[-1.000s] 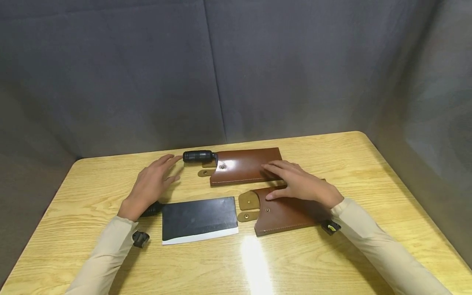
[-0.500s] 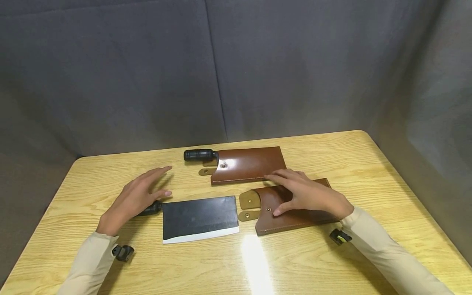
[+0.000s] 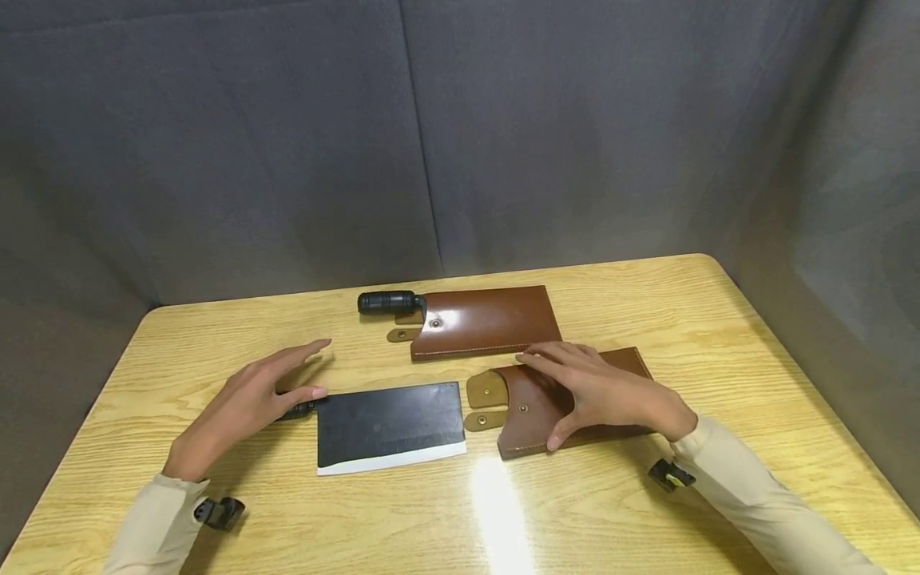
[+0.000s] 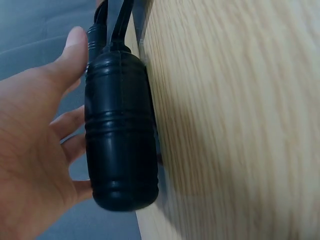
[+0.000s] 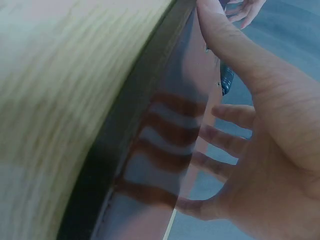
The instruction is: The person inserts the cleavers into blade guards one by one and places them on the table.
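Note:
A cleaver lies flat on the table, its black blade (image 3: 391, 423) edged with a bright strip along the near side. My left hand (image 3: 244, 407) hovers over its ribbed black handle (image 4: 122, 135), thumb and fingers spread apart. To the right of the blade is a brown leather sheath (image 3: 528, 423), its two tan snap straps (image 3: 485, 390) unfastened and pointing at the cleaver. Over that sheath my right hand (image 3: 600, 391) arches with fingers spread, thumb by the near edge. Finger reflections show on the glossy leather in the right wrist view.
Behind, a second brown sheath (image 3: 489, 319) holds another cleaver, whose black handle (image 3: 386, 303) sticks out to the left. A grey cloth wall (image 3: 431, 160) stands along the back and sides of the wooden table (image 3: 402, 527).
My left hand has drawn back from beside the rear handle to above the near cleaver's handle. My right hand has shifted toward me, from between the sheaths to over the near one.

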### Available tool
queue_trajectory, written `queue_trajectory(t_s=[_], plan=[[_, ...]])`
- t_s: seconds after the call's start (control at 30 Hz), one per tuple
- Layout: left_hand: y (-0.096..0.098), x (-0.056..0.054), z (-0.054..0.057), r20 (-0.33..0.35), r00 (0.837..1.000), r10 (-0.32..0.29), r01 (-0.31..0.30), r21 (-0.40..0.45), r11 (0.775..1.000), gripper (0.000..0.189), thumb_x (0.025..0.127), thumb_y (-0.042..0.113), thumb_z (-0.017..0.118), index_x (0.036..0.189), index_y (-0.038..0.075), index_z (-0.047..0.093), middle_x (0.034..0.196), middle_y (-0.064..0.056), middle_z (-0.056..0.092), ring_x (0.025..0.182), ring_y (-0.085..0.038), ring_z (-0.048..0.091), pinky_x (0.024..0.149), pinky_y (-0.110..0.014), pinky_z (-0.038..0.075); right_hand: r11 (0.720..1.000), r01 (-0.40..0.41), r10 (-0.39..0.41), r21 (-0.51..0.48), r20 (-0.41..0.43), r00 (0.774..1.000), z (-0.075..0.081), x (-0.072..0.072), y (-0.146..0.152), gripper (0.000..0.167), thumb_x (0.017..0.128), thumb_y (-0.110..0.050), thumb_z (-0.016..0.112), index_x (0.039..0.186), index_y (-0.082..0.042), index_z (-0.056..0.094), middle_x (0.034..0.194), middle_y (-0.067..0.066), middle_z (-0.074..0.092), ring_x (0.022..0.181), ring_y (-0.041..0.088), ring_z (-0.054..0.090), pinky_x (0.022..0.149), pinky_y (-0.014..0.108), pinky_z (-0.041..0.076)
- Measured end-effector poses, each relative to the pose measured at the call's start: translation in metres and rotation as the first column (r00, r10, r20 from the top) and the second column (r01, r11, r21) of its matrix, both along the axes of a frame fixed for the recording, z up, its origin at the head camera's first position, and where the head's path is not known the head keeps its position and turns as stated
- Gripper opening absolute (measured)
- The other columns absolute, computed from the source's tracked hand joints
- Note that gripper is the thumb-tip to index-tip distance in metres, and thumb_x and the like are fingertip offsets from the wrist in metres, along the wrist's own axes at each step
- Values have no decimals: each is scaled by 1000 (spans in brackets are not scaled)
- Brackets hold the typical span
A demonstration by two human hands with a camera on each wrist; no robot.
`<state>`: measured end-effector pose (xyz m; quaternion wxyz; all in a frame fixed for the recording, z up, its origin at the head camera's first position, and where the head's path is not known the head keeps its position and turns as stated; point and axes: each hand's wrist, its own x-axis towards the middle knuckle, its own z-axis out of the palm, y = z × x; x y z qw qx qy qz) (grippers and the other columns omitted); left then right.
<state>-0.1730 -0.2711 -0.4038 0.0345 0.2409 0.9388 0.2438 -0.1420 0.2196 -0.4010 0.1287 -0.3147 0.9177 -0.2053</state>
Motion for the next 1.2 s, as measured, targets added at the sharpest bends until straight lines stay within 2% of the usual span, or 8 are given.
queue_trajectory(t_s=[0.33, 0.57, 0.67, 0.87, 1.2], plan=[[-9, 9, -1, 42, 999, -26, 25, 22, 999, 72, 95, 48, 74, 158, 26, 48, 156, -9, 54, 140, -38, 54, 104, -64, 47, 1000, -3, 3, 9, 51, 999, 0, 6, 1, 133, 59, -62, 92, 164, -7, 31, 167, 19, 30, 155, 44, 26, 121, 74, 11], [-16, 13, 0, -20, 998, -63, 63, 15, 998, 82, 81, 39, 88, 154, 21, 55, 137, -3, 71, 131, -34, 63, 99, -60, 52, 1000, -12, 11, 22, 40, 999, 0, 8, 0, 137, 58, -61, 93, 165, -6, 26, 169, 20, 26, 156, 44, 24, 120, 75, 9], [-16, 14, 1, -20, 997, -69, 68, -8, 998, 84, 77, 35, 91, 151, 17, 57, 134, -3, 72, 130, -34, 64, 99, -58, 52, 1000, -16, 15, 25, 29, 999, -2, 9, 1, 139, 58, -62, 92, 166, -7, 25, 168, 20, 25, 155, 43, 24, 119, 76, 10], [-15, 19, 3, 1, 998, -58, 58, -66, 996, 87, 75, 31, 92, 152, 15, 56, 137, -6, 71, 129, -37, 64, 99, -60, 52, 1000, -12, 11, 25, 27, 1000, -4, 12, 2, 141, 56, -63, 92, 166, -8, 24, 167, 21, 27, 155, 42, 25, 119, 76, 11], [-17, 21, 2, -47, 998, -39, 34, -107, 994, 88, 72, 33, 94, 150, 15, 58, 140, -11, 68, 126, -38, 66, 97, -59, 54, 1000, -14, 14, 25, -2, 1000, -4, 13, 2, 140, 57, -64, 91, 165, -6, 26, 164, 21, 31, 153, 42, 29, 118, 75, 12]])
